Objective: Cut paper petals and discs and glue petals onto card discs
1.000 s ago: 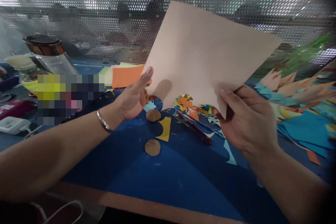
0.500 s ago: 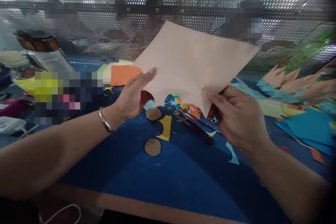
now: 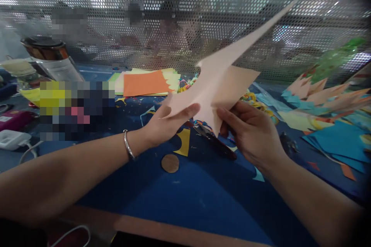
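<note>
A pale pink sheet of paper [image 3: 208,85] with curved cut-outs along its edge is bent between my two hands above the table. My left hand [image 3: 171,121], with a silver bracelet at the wrist, has its thumb on top of the sheet and the fingers underneath. The lower right corner is pinched between thumb and fingers of my right hand [image 3: 249,131]. Below the paper lies a pair of dark-handled scissors [image 3: 222,146], partly covered. A brown paper disc [image 3: 170,163] and a yellow paper offcut [image 3: 184,142] rest nearby on the blue table.
Coloured paper sheets [image 3: 145,83] are stacked at the back. Blue paper [image 3: 339,141] and folded pink-and-blue paper pieces [image 3: 324,88] lie at right. A clear jar with a brown lid [image 3: 43,50] and a white charger [image 3: 13,139] stand left. A perforated metal screen [image 3: 174,46] rises behind.
The paper has turned and bent, one corner now rising to the upper right. My left hand has moved right along it, and a cut-out edge now shows. The upper brown disc is now hidden.
</note>
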`<state>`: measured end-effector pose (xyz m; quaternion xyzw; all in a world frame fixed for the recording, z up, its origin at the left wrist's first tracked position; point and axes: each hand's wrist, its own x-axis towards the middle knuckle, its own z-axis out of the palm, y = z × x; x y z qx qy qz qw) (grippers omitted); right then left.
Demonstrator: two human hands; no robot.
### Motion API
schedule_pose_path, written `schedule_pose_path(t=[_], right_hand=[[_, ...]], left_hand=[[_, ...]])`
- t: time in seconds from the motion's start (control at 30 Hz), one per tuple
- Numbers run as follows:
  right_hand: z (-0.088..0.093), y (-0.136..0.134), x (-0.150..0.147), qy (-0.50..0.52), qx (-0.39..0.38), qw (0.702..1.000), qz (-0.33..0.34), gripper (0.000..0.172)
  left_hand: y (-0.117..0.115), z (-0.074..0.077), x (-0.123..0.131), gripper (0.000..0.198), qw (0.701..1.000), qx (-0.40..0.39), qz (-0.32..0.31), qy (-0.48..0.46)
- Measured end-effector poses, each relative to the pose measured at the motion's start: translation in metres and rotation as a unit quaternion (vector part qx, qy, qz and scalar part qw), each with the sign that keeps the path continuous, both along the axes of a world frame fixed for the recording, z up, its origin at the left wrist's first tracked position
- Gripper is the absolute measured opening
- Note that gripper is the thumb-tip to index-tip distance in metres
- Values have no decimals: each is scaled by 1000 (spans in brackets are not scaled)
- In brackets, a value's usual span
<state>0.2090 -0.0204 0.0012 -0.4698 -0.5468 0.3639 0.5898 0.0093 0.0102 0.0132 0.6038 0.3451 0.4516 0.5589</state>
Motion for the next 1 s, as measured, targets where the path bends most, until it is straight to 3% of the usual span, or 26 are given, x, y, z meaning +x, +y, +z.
schedule_pose_path(t=[0.07, 0.2, 0.33, 0.5, 0.7, 0.87, 1.0], right_hand=[[1, -2, -3, -26, -3, 1000, 1, 22], [3, -9, -9, -130, 6, 991, 4, 27], [4, -18, -18, -235, 47, 969, 61, 17], [2, -28, -27, -373, 133, 905, 154, 14], [-4, -27, -34, -473, 224, 841, 137, 23], [-13, -15, -44, -561, 214, 784, 158, 38], [-17, -9, -47, -579, 192, 769, 191, 44]], left_hand=[[0, -2, 5, 25, 998, -60, -15, -29], [12, -2, 7, 34, 973, -215, 38, -70], [19, 7, 2, 35, 953, -290, -19, -88], [21, 6, 4, 32, 966, -243, -12, -93], [47, -11, 5, 33, 979, -106, 58, -164], [57, -11, 2, 37, 972, -109, 76, -193], [56, -7, -2, 40, 975, -88, 80, -187]])
